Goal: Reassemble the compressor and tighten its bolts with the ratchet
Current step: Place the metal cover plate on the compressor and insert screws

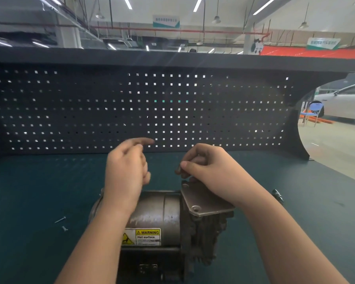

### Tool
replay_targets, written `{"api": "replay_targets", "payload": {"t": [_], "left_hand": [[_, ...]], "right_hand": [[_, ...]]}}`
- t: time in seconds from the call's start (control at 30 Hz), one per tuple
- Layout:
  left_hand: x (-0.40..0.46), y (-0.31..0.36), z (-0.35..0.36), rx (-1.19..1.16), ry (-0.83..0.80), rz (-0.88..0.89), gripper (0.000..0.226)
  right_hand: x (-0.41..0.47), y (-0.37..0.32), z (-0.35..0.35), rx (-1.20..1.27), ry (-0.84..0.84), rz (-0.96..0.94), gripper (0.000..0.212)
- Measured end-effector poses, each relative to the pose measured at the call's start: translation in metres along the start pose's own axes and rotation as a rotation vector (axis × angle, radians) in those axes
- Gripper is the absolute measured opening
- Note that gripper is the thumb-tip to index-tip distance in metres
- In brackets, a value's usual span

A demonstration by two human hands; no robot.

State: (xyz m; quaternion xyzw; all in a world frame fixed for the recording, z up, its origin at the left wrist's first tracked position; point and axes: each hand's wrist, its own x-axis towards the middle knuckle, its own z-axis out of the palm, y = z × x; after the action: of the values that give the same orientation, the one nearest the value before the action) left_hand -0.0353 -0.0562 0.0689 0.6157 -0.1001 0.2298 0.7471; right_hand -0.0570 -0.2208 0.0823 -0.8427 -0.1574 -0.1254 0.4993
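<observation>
Two loose screws (60, 219) are lying on the dark green bench mat (29, 191), well left of the compressor (162, 222) and apart from both hands; both thin, shiny metal, one long, one short.

Left hand (125, 173) is hovering above the compressor's left end, not touching it as far as I can tell. Fingers are hanging loosely curled, index stretched toward the pegboard (131, 107), nothing in them.

Compressor is sitting at the near centre of the mat, lying on its side. Body is a smooth, scuffed grey metal cylinder with a yellow and white "WARNING Hot surface" label (142, 237) facing the camera. Right end is a darker, rough cast housing with ribs.

A flat metal cover plate (203, 199) with rounded corners and bolt holes is sitting tilted on top of that housing. Right hand (209, 171) is over the plate's far corner, fingers curled, thumb and forefinger pinching a small dark part (178, 170) just above it; too blurred to say what it is.

Another small metal part (277, 195) is lying on the mat just right of the right forearm.

Pegboard is walling the far edge; open mat is showing left and right of the compressor.
</observation>
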Motion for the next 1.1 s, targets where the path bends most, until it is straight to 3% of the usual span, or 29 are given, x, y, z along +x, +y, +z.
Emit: {"api": "replay_targets", "payload": {"t": [0.07, 0.1, 0.2, 0.3, 0.53, 0.7, 0.87, 0.93, 1.1], "left_hand": [[-0.009, 0.002, -0.010, 0.477, -0.198, 0.233, 0.039], [-0.014, 0.005, -0.013, 0.619, -0.321, 0.230, 0.053], [-0.015, 0.010, -0.016, 0.884, -0.634, 0.137, 0.114], [-0.012, 0.016, -0.014, 1.016, -0.720, 0.119, 0.132], [-0.019, 0.018, -0.013, 0.982, -0.750, 0.141, 0.107], [-0.014, 0.012, -0.017, 0.924, -0.778, 0.126, 0.099], [-0.013, 0.011, -0.018, 0.841, -0.818, 0.116, 0.076], [-0.014, 0.013, -0.018, 0.824, -0.824, 0.112, 0.072], [-0.010, 0.009, -0.019, 0.791, -0.813, 0.093, 0.067]], "right_hand": [[0.001, 0.001, 0.000, -0.007, 0.030, 0.007, 0.013], [0.002, 0.002, 0.001, -0.028, 0.051, 0.009, 0.014], [0.004, 0.003, 0.002, -0.083, 0.135, 0.026, 0.013], [0.004, 0.003, 0.004, -0.132, 0.211, 0.051, 0.008], [0.008, 0.003, 0.002, -0.218, 0.298, 0.094, 0.003], [0.008, 0.003, 0.001, -0.131, 0.298, 0.119, 0.005], [0.004, 0.000, 0.002, -0.104, 0.323, 0.074, 0.008], [-0.002, -0.006, -0.005, -0.070, 0.236, -0.013, 0.013], [-0.022, -0.016, -0.033, 0.081, -0.249, -0.111, 0.020]]}}
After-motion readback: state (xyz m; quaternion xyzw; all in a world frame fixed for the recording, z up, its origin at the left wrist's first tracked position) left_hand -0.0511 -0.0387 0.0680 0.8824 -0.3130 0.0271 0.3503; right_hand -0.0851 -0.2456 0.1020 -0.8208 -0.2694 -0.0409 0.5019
